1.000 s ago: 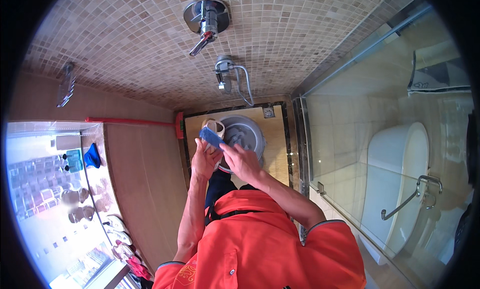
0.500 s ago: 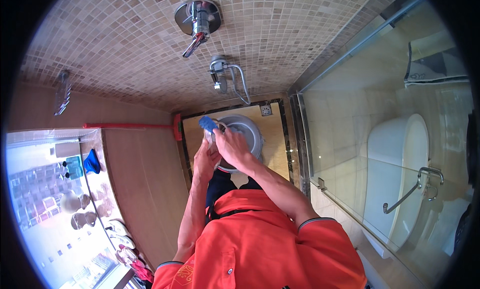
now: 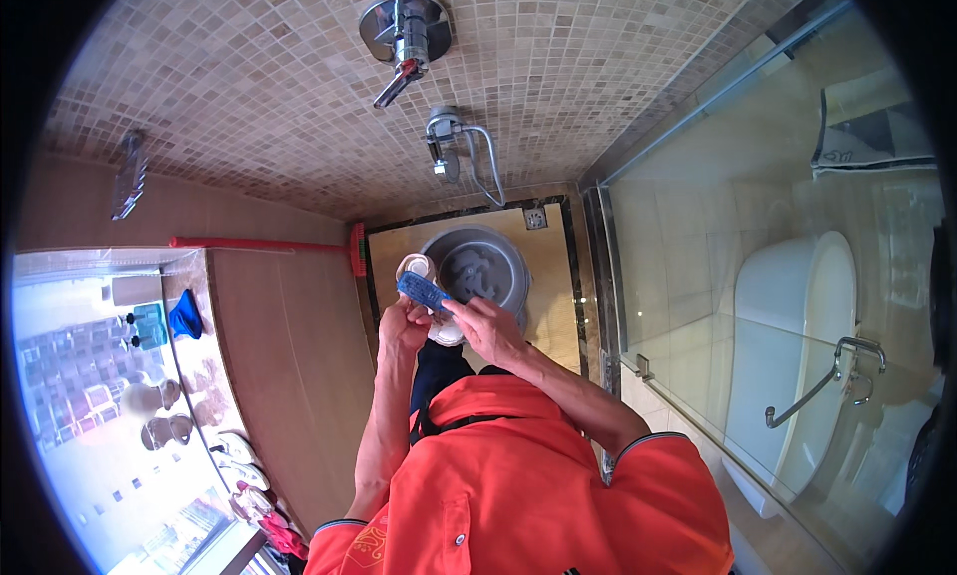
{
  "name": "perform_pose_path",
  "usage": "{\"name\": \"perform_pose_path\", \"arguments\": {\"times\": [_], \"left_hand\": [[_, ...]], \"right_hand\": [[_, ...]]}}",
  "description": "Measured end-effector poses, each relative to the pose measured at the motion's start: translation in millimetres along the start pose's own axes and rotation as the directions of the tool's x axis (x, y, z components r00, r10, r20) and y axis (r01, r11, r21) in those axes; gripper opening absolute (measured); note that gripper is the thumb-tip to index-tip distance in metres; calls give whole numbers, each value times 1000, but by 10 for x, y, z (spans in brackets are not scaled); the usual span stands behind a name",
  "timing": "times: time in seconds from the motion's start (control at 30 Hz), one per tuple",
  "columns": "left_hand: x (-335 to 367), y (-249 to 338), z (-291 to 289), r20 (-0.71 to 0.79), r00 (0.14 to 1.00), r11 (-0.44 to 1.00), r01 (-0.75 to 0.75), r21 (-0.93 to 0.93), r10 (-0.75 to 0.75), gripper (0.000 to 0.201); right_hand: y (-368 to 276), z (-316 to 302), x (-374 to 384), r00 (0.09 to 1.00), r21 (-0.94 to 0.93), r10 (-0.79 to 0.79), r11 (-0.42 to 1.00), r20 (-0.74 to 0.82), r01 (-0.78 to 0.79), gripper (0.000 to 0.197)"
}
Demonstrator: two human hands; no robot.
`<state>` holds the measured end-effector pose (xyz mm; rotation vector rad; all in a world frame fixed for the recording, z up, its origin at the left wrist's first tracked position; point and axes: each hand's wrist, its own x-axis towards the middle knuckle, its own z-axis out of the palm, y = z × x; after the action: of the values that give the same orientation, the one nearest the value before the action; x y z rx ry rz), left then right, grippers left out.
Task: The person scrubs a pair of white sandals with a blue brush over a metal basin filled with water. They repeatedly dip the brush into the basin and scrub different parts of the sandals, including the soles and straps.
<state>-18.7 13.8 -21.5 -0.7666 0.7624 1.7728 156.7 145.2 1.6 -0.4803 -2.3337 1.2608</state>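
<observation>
My left hand (image 3: 399, 328) is closed on a pale, whitish shoe (image 3: 417, 266), its rounded opening at the far end and another white part of it showing nearer me. A blue brush (image 3: 423, 291) lies slantwise over the shoe's middle. My right hand (image 3: 485, 328) grips the brush by its right end, and the other end reaches over to the left fingers. Whether the bristles touch the shoe is hidden. Just beyond and to the right of both hands, a round grey basin (image 3: 520, 266) stands on the floor.
A tiled wall with a shower tap (image 3: 407, 37) and hose fitting (image 3: 446, 127) rises ahead. On the left are a red-handled broom (image 3: 259, 244) and a window ledge with several shoes (image 3: 239, 460). A glass partition and a white bathtub (image 3: 773, 326) are on the right.
The blue brush has come nearer me and turned more crosswise over the shoe. My right hand has shifted slightly right and toward me, leaving more of the shoe and basin visible.
</observation>
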Motion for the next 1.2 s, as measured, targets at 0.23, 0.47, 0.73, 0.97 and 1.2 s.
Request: {"name": "perform_pose_path", "arguments": {"times": [0.23,0.47,0.73,0.97,1.2], "left_hand": [[-119,-18,236,-58,998,1000,7,9,-6,34],[-113,-15,132,-62,998,997,-14,-72,9,36],[-70,-79,168,-130,992,1000,2,-17,-4,32],[-159,-141,307,-18,999,976,-29,216,34,27],[-90,-171,348,38,998,963,-53,266,45,18]], "right_hand": [[275,153,223,987,-11,133,991,-94,-135,38],[7,168,-75,967,193,253,950,-14,-246,39],[34,236,479,946,270,309,923,-101,-273,32],[-49,36,91,970,114,228,965,87,-237,34],[116,87,582,969,213,177,967,-171,-139,36]]}}
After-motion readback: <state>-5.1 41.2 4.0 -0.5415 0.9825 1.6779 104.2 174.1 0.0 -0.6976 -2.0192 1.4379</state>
